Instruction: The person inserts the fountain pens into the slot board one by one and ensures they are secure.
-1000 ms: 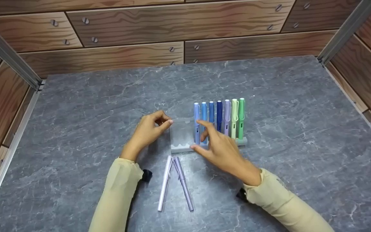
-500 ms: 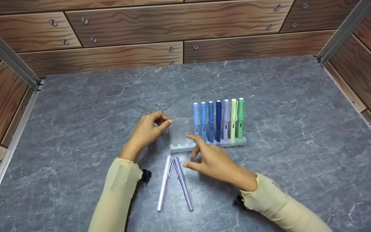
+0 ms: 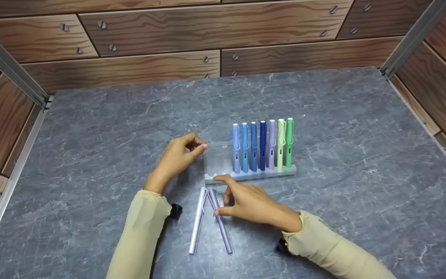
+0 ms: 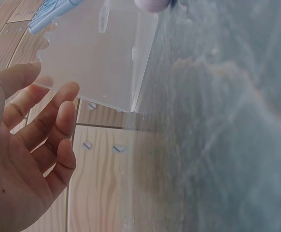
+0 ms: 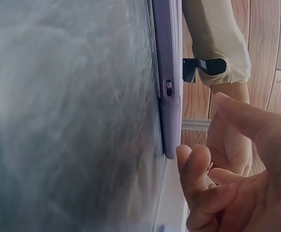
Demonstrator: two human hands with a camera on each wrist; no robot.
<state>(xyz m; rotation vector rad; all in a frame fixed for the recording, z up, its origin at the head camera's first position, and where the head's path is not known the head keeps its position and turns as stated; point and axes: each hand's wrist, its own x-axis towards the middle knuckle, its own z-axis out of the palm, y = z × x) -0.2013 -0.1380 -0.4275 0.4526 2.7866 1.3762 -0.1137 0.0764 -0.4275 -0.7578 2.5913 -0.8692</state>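
My left hand [image 3: 178, 155] pinches the upper left corner of a clear pen stand [image 3: 218, 159] between thumb and fingers; the left wrist view shows the thumb on the stand's notched edge [image 4: 45, 41]. Several capped pens [image 3: 263, 145] stand in a row in its right part, from blue through purple to green. In front of the stand, a purple pen [image 3: 223, 234] and a pale lilac pen [image 3: 196, 226] lie with their capped ends together. My right hand [image 3: 252, 201] hovers over the purple pen, thumb and index finger apart around it, holding nothing.
The stand rests on a grey marbled tabletop [image 3: 110, 124]. Wood-plank panels [image 3: 223, 23] enclose the back and sides, with metal posts [image 3: 420, 37] at the corners. A dark wrist mount [image 3: 176, 211] sits at the left sleeve.
My right hand has moved from the leftmost standing blue pen down and left to the lying purple pen. The left hand has stayed at the stand's corner.
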